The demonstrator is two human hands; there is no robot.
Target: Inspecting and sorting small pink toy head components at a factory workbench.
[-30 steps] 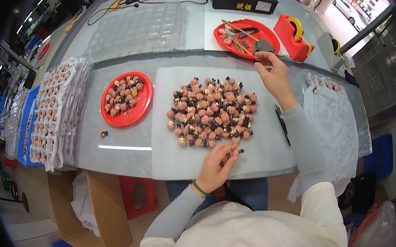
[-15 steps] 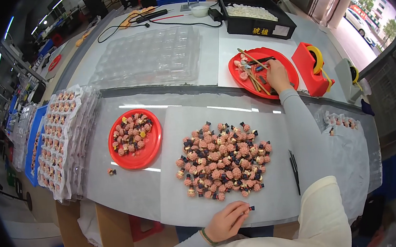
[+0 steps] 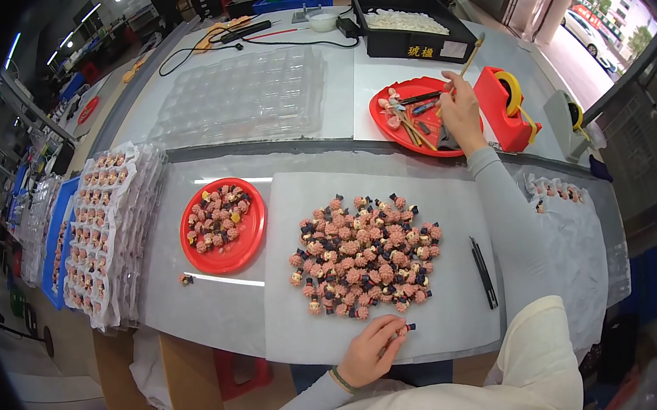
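My left hand (image 3: 370,351) is closed at the table's front edge, pinching a small figurine; its dark blue end (image 3: 411,327) sticks out past my fingertips. Just beyond it lies a heap of similar figurines (image 3: 365,253) with pink knobbly tops and dark blue parts, on a pale sheet (image 3: 293,327). Stretched out to the far right, my right hand (image 3: 460,113) is closed on a thin tan stick (image 3: 472,57), raised and slanting up to the right. Under that hand is a red plate (image 3: 386,130) with sticks, dark pen-like tools (image 3: 421,99) and small pink pieces (image 3: 391,104).
Left of the heap, a red plate (image 3: 250,252) holds more figurines; one lone figurine (image 3: 185,279) lies beside it. Two black pen-like tools (image 3: 483,273) rest at right. Around stand a red tape dispenser (image 3: 496,114), black bin (image 3: 423,42), clear trays (image 3: 243,95) and stacked figurine trays (image 3: 102,235).
My right hand has lifted the tan stick off the far red plate and tilted it upright to the right. My left hand still holds its figurine; the view has shifted slightly.
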